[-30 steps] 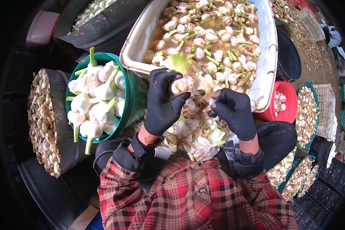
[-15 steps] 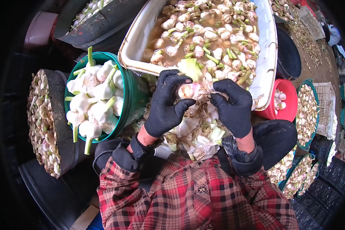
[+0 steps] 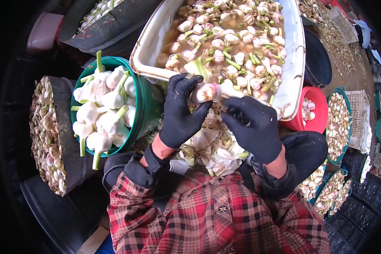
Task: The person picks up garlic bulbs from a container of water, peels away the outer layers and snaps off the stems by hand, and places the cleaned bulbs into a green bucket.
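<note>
In a black glove, my left hand grips a garlic bulb between thumb and fingers, its root side facing me. A pale green stalk sticks out beyond the bulb toward the white tub. My right hand, also gloved in black, is just right of the bulb, its fingers curled and slightly blurred; whether they pinch anything is hidden. Below both hands lies a heap of papery garlic skins. Many bulbs float in brownish water in the tub.
At the left stands a green bucket of white bulbs with stalks, beside a dark container of garlic. On the right are a red bucket with a few bulbs, a black bucket and a pale crate.
My right hand has come away from the bulb's side and turned, moving slightly down and left. The bulb has tilted in my left hand, and its loose outer skin no longer stretches to the right hand.
</note>
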`<state>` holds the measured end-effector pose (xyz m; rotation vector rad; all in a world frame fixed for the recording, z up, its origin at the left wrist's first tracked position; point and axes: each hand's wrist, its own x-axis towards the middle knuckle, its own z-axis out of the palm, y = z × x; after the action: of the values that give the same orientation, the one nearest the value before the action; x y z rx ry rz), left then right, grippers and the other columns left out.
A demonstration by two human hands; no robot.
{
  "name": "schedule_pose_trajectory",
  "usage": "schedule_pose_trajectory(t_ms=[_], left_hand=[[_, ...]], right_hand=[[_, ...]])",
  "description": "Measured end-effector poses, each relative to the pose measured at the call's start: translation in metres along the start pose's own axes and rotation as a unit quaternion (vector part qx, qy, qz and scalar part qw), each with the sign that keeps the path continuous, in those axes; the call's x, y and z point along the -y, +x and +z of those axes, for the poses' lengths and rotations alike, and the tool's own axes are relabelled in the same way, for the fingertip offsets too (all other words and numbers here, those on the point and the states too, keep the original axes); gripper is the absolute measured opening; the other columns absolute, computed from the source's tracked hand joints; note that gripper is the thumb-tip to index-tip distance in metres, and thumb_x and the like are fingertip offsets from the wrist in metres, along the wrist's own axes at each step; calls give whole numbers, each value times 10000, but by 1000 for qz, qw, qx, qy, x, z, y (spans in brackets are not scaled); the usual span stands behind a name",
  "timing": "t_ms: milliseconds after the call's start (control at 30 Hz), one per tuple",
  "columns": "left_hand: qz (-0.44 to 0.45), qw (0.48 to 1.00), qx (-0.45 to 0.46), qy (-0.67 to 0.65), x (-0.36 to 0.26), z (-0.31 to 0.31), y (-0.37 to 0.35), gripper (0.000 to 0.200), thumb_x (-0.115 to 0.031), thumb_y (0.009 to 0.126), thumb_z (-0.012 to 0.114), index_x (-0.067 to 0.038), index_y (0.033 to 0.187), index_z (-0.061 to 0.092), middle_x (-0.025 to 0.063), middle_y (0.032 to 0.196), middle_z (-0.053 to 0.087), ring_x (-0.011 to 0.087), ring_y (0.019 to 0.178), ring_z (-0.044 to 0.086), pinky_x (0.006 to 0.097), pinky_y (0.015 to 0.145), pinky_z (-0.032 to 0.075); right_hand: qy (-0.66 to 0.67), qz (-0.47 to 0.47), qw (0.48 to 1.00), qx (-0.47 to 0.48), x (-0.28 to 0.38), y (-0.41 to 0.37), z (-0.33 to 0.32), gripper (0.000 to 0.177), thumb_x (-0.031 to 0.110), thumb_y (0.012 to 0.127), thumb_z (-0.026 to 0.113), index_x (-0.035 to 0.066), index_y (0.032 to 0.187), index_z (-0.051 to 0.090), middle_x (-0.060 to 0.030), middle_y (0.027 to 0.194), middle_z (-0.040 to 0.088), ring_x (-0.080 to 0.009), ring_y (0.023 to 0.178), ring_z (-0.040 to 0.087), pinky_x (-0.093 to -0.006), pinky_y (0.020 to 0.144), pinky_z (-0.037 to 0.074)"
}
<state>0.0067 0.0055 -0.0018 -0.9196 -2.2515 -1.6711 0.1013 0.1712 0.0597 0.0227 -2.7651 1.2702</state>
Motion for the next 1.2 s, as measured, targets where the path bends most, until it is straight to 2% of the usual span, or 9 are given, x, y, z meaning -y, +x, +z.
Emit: schedule_pose_trajectory(t_ms=[67, 100, 567, 633, 700, 833, 1067, 1133, 1200], left_hand=[[69, 992, 54, 92, -6, -4, 1, 606, 37, 633, 760, -23, 1187, 522, 160, 1130, 521, 330, 1095, 526, 397, 945, 436], [77, 991, 55, 90, -7, -4, 1, 628, 36, 614, 760, -36, 1193, 529, 180, 1118, 547, 380, 1082, 520, 429, 919, 438], [85, 981, 128, 115, -5, -2, -5, 587, 41, 652, 731, -49, 1199, 540, 222, 1120, 534, 408, 1030, 559, 429, 848, 495], [56, 980, 168, 92, -5, -2, -8, 570, 49, 695, 636, -45, 1239, 497, 226, 1199, 479, 419, 1099, 509, 448, 906, 459], [62, 977, 179, 94, -3, -1, -9, 572, 48, 695, 634, -46, 1242, 497, 228, 1202, 477, 420, 1097, 510, 450, 906, 460], [59, 973, 205, 89, -1, -1, -10, 580, 40, 694, 639, -47, 1249, 496, 234, 1210, 472, 423, 1098, 512, 452, 907, 461], [48, 971, 214, 93, -3, -1, -10, 554, 11, 702, 660, -37, 1230, 501, 238, 1220, 465, 427, 1101, 511, 458, 903, 464], [60, 980, 158, 109, -7, 1, -7, 553, 17, 657, 757, -23, 1162, 535, 191, 1076, 578, 393, 1026, 570, 426, 845, 496], [74, 986, 114, 94, 0, 1, -3, 551, 10, 678, 737, -27, 1184, 524, 205, 1101, 546, 403, 1032, 549, 426, 865, 482]], right_hand=[[-11, -59, 992, -113, 1, 11, 5, 275, 94, 779, 694, 86, 1048, 638, -106, 885, 623, -267, 738, 641, -335, 600, 493], [-36, -76, 989, -120, 1, 15, 7, 259, 93, 784, 683, 87, 1038, 636, -93, 875, 609, -279, 732, 627, -356, 607, 490], [-145, -149, 971, -121, -14, 17, 16, 115, 92, 785, 650, 93, 896, 621, -57, 824, 591, -258, 733, 615, -371, 613, 494], [-142, -144, 972, -119, -11, 18, 13, 94, 94, 784, 641, 94, 874, 615, -57, 811, 584, -256, 721, 609, -373, 605, 489], [-171, -133, 974, -70, -8, 18, 8, 145, 18, 736, 672, 51, 874, 640, -90, 809, 613, -289, 721, 625, -369, 603, 496], [-200, -137, 969, -36, -8, 20, 5, 116, 35, 738, 659, 56, 841, 610, -89, 764, 580, -293, 685, 607, -384, 577, 477], [-209, -140, 967, -41, -16, 22, 13, 115, 54, 707, 644, 69, 763, 544, -93, 709, 532, -295, 636, 588, -386, 530, 452], [-203, -142, 968, -46, -18, 21, 16, 114, 56, 703, 639, 70, 756, 540, -92, 708, 530, -294, 627, 587, -388, 521, 451], [-200, -158, 966, -31, -16, 10, 22, 115, 59, 691, 637, 78, 758, 545, -85, 713, 535, -279, 614, 587, -393, 508, 453]])
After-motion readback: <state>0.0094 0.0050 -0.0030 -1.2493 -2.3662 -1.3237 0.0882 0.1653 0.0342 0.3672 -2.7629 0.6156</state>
